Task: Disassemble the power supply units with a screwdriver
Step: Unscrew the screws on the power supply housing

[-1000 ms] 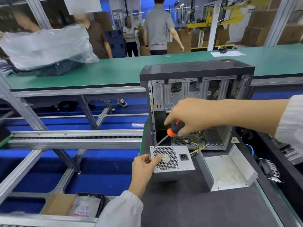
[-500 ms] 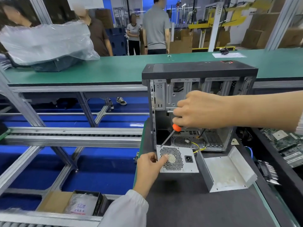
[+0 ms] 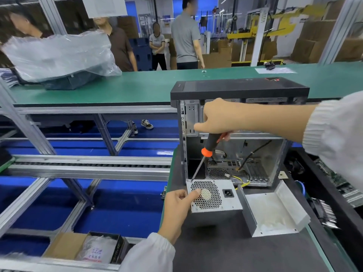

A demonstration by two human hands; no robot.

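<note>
A grey power supply unit [image 3: 225,201] with a honeycomb fan grille lies on the dark mat in front of an open computer case [image 3: 237,89]. My left hand [image 3: 177,209] grips its left edge, thumb on the grille. My right hand [image 3: 220,117] holds a black and orange screwdriver [image 3: 208,148], shaft slanting down and left, tip at the unit's top left corner. Yellow wires [image 3: 244,182] run from the unit into the case.
A bent metal cover [image 3: 275,211] lies right of the unit. Circuit boards [image 3: 341,185] sit at the far right. A cardboard box with a bag [image 3: 92,250] is lower left. A green conveyor [image 3: 137,87] carries a plastic-wrapped case; several people stand behind.
My right hand has risen and tilted the screwdriver more upright, its tip staying at the unit's top left corner. My left hand keeps its hold on the unit.
</note>
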